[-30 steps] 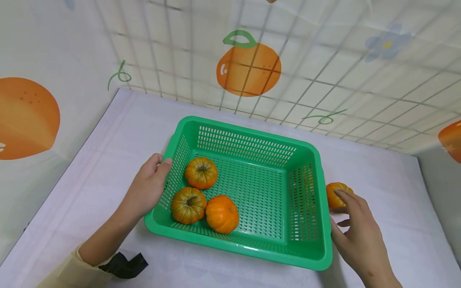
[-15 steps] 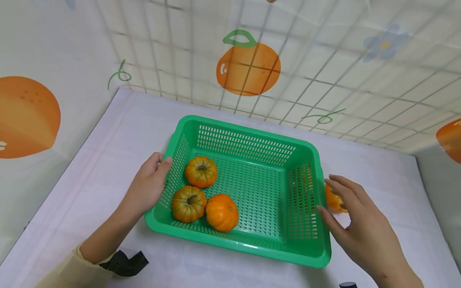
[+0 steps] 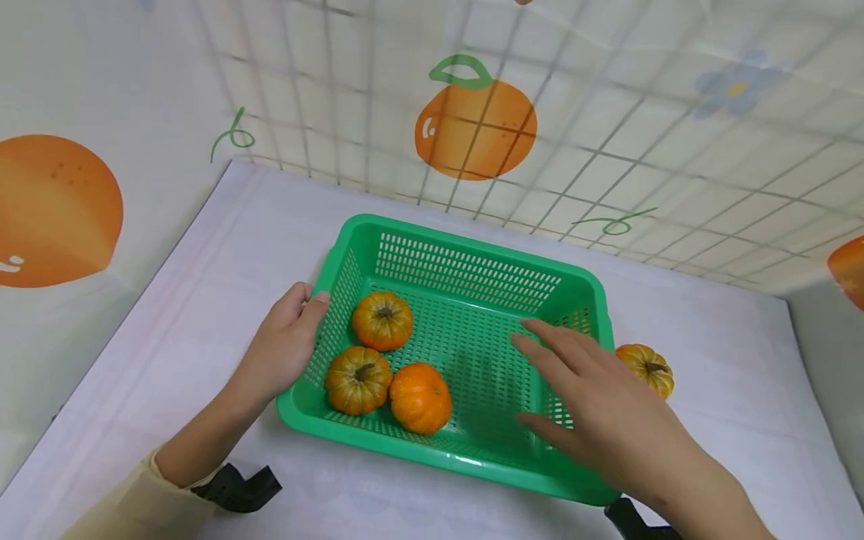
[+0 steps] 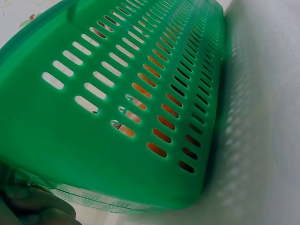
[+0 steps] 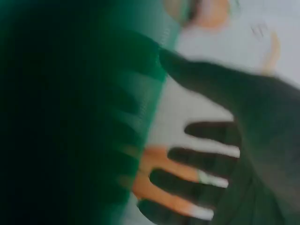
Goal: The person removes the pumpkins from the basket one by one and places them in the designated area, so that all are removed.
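A green perforated plastic basket (image 3: 445,455) stands slightly turned on the table. Inside, toward its left end, sit three small pumpkins: a striped one at the back (image 3: 382,321), another striped one in front (image 3: 358,379) and a smoother orange one (image 3: 421,398). My left hand (image 3: 286,341) grips the basket's left rim, thumb on top; in the left wrist view its fingers (image 4: 40,206) show at the lower left corner. Over the basket's right part hovers my right hand (image 3: 594,397), fingers spread and holding nothing. Outside the right wall lies one more striped pumpkin (image 3: 646,369), partly hidden behind that hand.
A pale cloth covers the table (image 3: 270,217). Behind it rises a wall sheet (image 3: 364,105) printed with grid lines and oranges. Black straps (image 3: 238,487) hang at both wrists. The right wrist view is dark and blurred.
My right hand has drawn away from the pumpkin outside the basket and moved left over the basket's right wall. The left hand keeps its grip on the rim.
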`<action>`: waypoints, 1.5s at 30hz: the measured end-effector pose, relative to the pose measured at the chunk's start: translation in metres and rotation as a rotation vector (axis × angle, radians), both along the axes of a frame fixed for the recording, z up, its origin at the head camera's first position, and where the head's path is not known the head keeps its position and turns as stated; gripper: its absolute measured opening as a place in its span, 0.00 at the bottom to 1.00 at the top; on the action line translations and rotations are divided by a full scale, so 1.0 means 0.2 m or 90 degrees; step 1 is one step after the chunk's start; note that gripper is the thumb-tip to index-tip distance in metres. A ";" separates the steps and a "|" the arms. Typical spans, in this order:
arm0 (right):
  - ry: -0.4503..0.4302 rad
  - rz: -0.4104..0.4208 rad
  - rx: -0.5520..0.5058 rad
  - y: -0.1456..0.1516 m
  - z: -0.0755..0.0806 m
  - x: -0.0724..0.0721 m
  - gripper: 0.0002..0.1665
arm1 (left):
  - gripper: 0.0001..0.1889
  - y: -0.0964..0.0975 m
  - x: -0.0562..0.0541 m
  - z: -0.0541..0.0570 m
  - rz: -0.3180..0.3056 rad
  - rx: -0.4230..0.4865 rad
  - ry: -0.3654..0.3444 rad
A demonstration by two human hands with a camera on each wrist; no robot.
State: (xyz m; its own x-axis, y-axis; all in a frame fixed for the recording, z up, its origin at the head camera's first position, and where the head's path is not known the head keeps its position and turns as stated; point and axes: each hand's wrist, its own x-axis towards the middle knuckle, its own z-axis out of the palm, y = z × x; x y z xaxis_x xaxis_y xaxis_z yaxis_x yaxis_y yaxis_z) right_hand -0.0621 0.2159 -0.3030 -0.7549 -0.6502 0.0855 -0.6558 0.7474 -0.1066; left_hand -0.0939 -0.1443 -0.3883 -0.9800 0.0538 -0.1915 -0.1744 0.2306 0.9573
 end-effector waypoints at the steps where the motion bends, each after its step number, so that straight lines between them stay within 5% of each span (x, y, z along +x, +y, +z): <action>1: -0.004 0.020 0.012 -0.02 0.00 0.00 0.55 | 0.20 0.00 0.00 0.00 0.000 0.001 -0.001; 9: -0.030 0.115 0.132 -0.15 0.00 0.00 0.52 | 0.21 0.00 0.00 0.00 0.001 0.012 -0.004; 21: -0.017 0.209 0.145 -0.32 0.02 -0.06 0.48 | 0.20 0.00 -0.01 -0.01 0.001 0.019 0.001; 29: -0.106 0.213 0.207 -0.44 -0.02 -0.12 0.51 | 0.20 -0.01 -0.01 -0.01 0.001 0.014 0.002; 39: -0.115 0.186 0.192 -0.51 -0.12 -0.16 0.45 | 0.21 0.00 -0.02 -0.02 -0.006 0.032 0.002; 45: -0.207 0.172 0.180 -0.53 -0.13 -0.20 0.40 | 0.21 0.00 -0.01 -0.01 -0.002 0.029 -0.009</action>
